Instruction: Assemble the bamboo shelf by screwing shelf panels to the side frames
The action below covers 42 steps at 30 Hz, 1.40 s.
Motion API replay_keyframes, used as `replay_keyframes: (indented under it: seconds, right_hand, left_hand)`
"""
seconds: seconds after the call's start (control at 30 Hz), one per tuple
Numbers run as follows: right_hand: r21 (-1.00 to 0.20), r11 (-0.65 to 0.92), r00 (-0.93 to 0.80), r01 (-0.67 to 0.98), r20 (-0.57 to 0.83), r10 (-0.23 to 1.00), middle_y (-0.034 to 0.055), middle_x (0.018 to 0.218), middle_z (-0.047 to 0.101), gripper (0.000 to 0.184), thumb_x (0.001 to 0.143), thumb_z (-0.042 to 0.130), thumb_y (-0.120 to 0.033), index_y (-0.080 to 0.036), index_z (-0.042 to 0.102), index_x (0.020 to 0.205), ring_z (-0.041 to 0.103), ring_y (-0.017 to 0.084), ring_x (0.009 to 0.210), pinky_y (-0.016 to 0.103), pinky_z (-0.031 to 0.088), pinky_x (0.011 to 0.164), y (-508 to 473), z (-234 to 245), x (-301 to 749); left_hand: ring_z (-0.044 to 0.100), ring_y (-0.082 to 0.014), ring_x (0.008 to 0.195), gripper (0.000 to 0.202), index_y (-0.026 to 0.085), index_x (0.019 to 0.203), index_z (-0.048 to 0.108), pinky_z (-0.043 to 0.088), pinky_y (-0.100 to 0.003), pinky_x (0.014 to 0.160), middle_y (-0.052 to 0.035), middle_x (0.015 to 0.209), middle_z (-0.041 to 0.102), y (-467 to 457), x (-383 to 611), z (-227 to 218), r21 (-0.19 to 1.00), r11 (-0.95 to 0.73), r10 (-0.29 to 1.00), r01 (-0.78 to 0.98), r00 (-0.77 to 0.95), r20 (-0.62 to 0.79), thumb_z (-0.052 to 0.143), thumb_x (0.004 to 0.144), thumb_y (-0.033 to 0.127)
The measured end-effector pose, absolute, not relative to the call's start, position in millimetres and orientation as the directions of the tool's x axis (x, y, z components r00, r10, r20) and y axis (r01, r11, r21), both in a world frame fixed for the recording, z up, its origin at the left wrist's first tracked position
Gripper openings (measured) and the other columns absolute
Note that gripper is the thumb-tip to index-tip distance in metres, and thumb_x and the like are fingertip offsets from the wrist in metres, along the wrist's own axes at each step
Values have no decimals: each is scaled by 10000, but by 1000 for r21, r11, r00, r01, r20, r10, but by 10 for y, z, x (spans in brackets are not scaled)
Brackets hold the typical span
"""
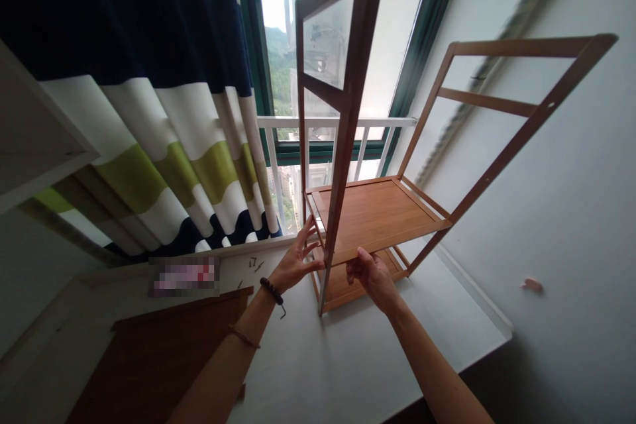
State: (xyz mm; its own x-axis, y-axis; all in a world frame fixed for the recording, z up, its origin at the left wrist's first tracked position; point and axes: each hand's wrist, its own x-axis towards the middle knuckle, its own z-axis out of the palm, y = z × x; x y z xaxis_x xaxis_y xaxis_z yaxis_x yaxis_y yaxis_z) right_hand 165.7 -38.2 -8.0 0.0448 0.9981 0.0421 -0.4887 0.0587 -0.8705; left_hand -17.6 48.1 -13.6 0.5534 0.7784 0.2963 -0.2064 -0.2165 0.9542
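Near the desk's far edge, the spread left hand is bracing the wooden rack; the right hand is pinching its shelf edge.

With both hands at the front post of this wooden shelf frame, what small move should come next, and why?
Probably steady the front post with the left hand, while the right hand presses the shelf board edge against it. The frame looks tilted, and loose screws lie nearby.
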Motion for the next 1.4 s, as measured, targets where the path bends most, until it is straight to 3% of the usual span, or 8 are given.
replay_keyframes:
  seconds: [0.33,0.47,0.63,0.7,0.87,0.97,1.17,1.4]
  right_hand:
    - [-944,56,60,-326,39,997,-6,740,568,184,774,627,-352,-198,605,873,514,95,595,234,434,535,-532,-126,2074]
    - [-989,-92,118,-113,-105,987,33,860,615,294,708,625,-230,-173,617,996,563,120,696,259,473,622,-718,-88,2533]
    - [-909,-387,355,154,-315,880,57,717,647,200,634,533,-126,-129,647,799,586,140,632,269,473,565,-860,-75,3417]
    - [-910,-400,505,112,-295,811,61,701,649,197,621,514,-97,-132,637,771,582,137,603,277,482,565,-789,-55,3736]
    - [-986,-60,611,-157,-145,778,44,721,653,168,756,522,-291,-174,630,810,585,147,601,304,505,610,-340,77,4194]
    - [-980,-28,558,-197,-136,819,62,786,667,379,842,410,-463,-176,656,861,596,167,642,319,506,632,-77,173,4314]
    - [-943,62,333,-327,-53,941,92,1171,621,535,850,331,-564,-171,659,1007,542,245,1117,371,460,891,146,282,4269]
    - [-931,43,205,-363,-35,978,82,1142,646,570,826,365,-579,-179,627,1135,527,265,1151,411,416,957,143,296,4021]
  left_hand:
    - [155,-259,1382,663,292,1363,388,142,-432,1137,13,1501,239,208,-71,-4,887,-108,843,-449,432,321,591,732,257]
    - [147,-216,1389,525,246,1352,408,129,-393,1144,9,1497,252,149,80,69,870,-114,948,-479,210,240,439,843,368]
    - [127,-180,1393,513,245,1358,394,105,-351,1150,22,1504,230,220,196,124,858,-215,966,-466,25,256,365,884,437]
    - [124,-174,1393,515,265,1367,378,100,-350,1151,41,1506,218,286,247,148,861,-247,963,-444,-14,268,338,892,459]
    - [138,-179,1391,514,290,1356,398,137,-333,1151,69,1468,308,370,401,233,874,-232,971,-427,-53,232,324,887,487]
    - [170,-178,1384,477,339,1315,439,195,-338,1141,72,1410,408,344,449,269,898,-228,973,-377,-51,226,363,870,492]
    - [352,-155,1312,459,329,1276,479,329,-294,1084,25,1230,574,350,464,285,923,-187,982,-337,-55,179,390,856,492]
    - [376,-167,1291,509,278,1333,436,336,-277,1069,22,1331,508,343,498,316,919,-142,990,-369,-56,131,367,874,487]
